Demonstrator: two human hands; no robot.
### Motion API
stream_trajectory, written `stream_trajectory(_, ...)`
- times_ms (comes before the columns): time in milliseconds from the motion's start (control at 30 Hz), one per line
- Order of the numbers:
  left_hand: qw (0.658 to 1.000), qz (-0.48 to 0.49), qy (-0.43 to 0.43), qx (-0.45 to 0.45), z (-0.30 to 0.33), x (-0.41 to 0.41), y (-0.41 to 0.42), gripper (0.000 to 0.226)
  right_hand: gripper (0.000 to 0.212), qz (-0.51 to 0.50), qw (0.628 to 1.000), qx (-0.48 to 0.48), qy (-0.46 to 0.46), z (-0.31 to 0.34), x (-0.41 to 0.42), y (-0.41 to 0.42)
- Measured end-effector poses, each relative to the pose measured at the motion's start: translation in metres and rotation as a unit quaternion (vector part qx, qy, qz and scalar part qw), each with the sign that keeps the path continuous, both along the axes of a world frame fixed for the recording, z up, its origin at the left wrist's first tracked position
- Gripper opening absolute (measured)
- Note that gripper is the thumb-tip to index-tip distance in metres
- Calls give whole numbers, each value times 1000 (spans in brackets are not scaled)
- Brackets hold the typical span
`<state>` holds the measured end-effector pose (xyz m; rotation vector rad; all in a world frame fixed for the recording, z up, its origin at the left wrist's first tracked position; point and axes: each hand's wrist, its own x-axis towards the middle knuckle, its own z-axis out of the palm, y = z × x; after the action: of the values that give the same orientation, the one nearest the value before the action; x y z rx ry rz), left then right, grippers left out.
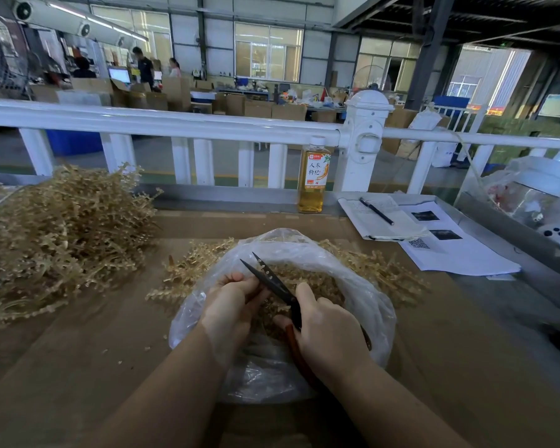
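My right hand [328, 331] grips black scissors [274, 281] by their reddish handles, blades parted and pointing up and left. My left hand [232, 302] has its fingers curled round a small tan sprig right at the blades; the sprig is mostly hidden. Both hands work over a clear plastic bag [374, 305] that lies open on the brown table [78, 367] and holds several cut tan plastic sprigs [317, 279].
A large heap of tan sprigs [62, 227] lies at the left, smaller bunches [191, 270] beside the bag. A bottle of amber drink [314, 176] stands by the white railing [175, 121]. Papers with a pen [377, 211] and a plastic-wrapped jar [537, 195] are at the right.
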<state>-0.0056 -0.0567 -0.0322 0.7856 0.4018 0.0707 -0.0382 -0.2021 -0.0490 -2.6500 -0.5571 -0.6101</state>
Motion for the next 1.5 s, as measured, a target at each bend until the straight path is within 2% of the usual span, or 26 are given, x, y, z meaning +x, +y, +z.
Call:
stream_trajectory(133, 1000, -8, -8, -10, -2, 1, -1, 32, 46, 6, 1000, -4, 19, 4, 0, 0)
stream_trajectory(367, 999, -15, -31, 35, -4, 0, -2, 32, 44, 8, 1000, -22, 21, 9, 0, -2)
stream_trajectory(567, 997, -59, -38, 11, -5, -1, 3, 6, 46, 12, 1000, -13, 15, 6, -2, -2)
stream_trajectory(800, 998, -58, -35, -9, -2, -2, 3, 14, 45, 10, 1000, -12, 22, 8, -1, -3)
stream_trajectory(1067, 998, -50, -39, 31, -2, -1, -1, 24, 35, -3, 999, -10, 44, 12, -3, -1)
stream_trajectory(1500, 996, -36, -37, 67, -4, -2, -3, 25, 31, -4, 998, -41, 57, 13, 2, -5)
